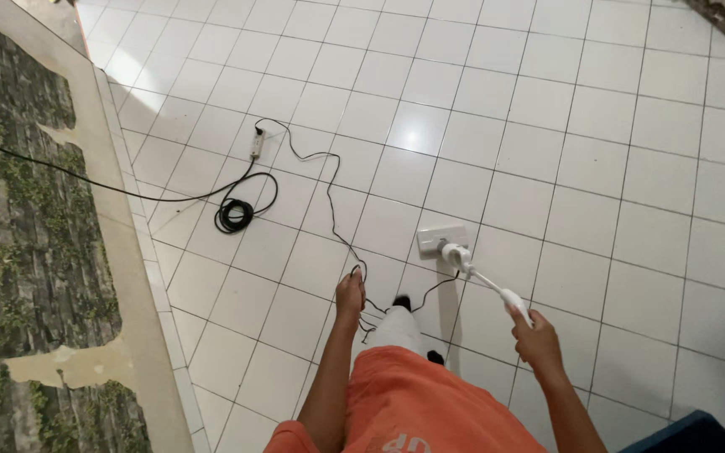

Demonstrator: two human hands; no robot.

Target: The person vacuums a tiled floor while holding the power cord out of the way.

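Gripping a white floor cleaner's handle (pixel 515 302), the right hand (pixel 534 340) steers its head (pixel 441 239) across white tiles (pixel 597 168); the left hand (pixel 350 294) clasps the black cord (pixel 329 220), lifting slack clear.

The right hand (pixel 535 340) covered the upper end of the white vacuum's handle (pixel 509 298), so its grip on it could not be made out, and the black cord (pixel 333 226) was too thin to show how the left hand (pixel 350 294) held it. The long black cable (pixel 86 172) ran out past the left edge. A dark blue object (pixel 698 432) at the bottom right was cut off by the corner and could not be identified.
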